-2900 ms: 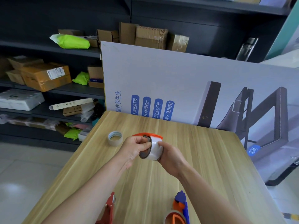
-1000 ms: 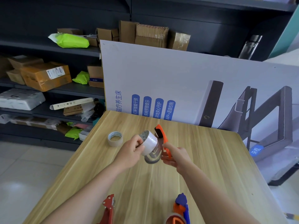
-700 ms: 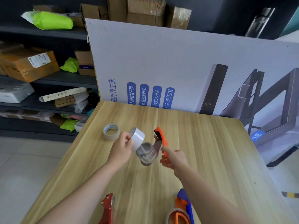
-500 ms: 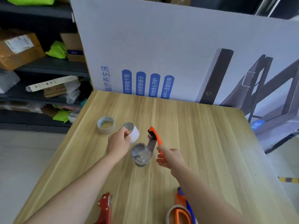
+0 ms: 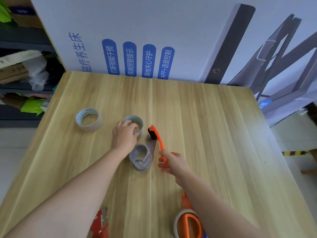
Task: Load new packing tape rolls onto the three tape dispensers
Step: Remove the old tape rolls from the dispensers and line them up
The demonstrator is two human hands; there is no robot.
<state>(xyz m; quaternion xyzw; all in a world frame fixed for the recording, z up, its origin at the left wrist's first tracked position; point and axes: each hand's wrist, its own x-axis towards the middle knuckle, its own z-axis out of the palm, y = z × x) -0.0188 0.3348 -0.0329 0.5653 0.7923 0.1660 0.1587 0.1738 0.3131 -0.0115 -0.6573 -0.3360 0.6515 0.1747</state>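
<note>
L hand curls over roll; second roll sits near, to its left (R hand grips dispenser).

3 tape dispensers: orange dispenser, red dispenser, orange-blue dispenser. 3 tape rolls: left roll, middle roll, mounted roll. 2 hands: left hand, right hand. 1 table, 1 poster board.

Left roll beside middle roll, dispenser nearer, rightward (table beneath)
</note>
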